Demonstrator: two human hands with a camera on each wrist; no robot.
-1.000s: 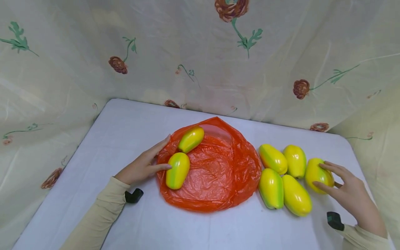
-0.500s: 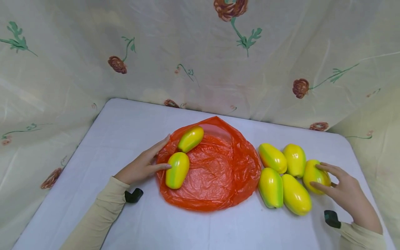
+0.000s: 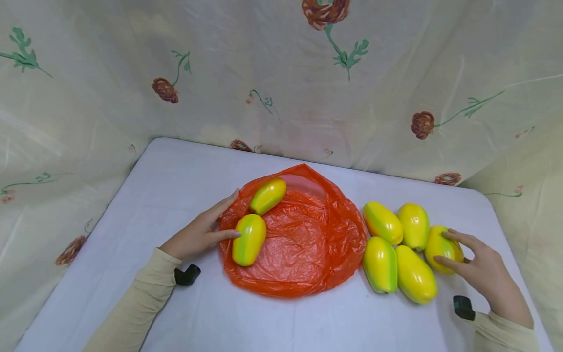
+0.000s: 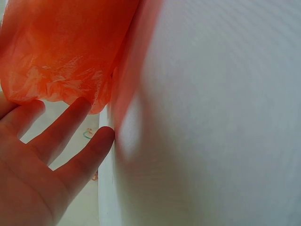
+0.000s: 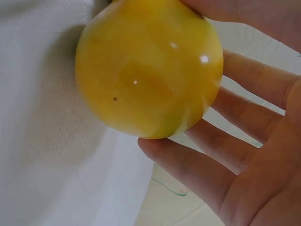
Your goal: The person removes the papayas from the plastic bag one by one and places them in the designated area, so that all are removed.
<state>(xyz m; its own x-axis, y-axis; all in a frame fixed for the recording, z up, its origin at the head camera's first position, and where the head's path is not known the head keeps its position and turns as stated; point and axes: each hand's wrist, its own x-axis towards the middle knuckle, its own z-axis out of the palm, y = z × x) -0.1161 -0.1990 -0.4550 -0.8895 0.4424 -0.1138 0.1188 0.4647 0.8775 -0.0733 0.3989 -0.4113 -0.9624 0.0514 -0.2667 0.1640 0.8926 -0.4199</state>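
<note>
In the head view a red plastic bag [image 3: 303, 239] lies spread with two glossy yellow-green papayas, an upper papaya [image 3: 269, 195] and a lower papaya [image 3: 249, 240], at its left side. My left hand [image 3: 205, 231] is at the bag's left edge, its thumb reaching over the rim to the lower papaya. In the left wrist view the fingers [image 4: 70, 125] are spread and fairly straight along the outside of the bag. My right hand [image 3: 486, 271] holds the rightmost papaya [image 3: 442, 248] between thumb and fingers; its rounded, shiny end fills much of the right wrist view.
Several more papayas [image 3: 413, 274] lie grouped between the bag and my right hand. All rest on a table with a white cloth [image 3: 184, 181]. A flowered curtain [image 3: 246, 63] hangs behind the table and along its sides.
My right hand and its papaya have moved slightly left, up against the group of papayas. The left hand and the bag look the same.
</note>
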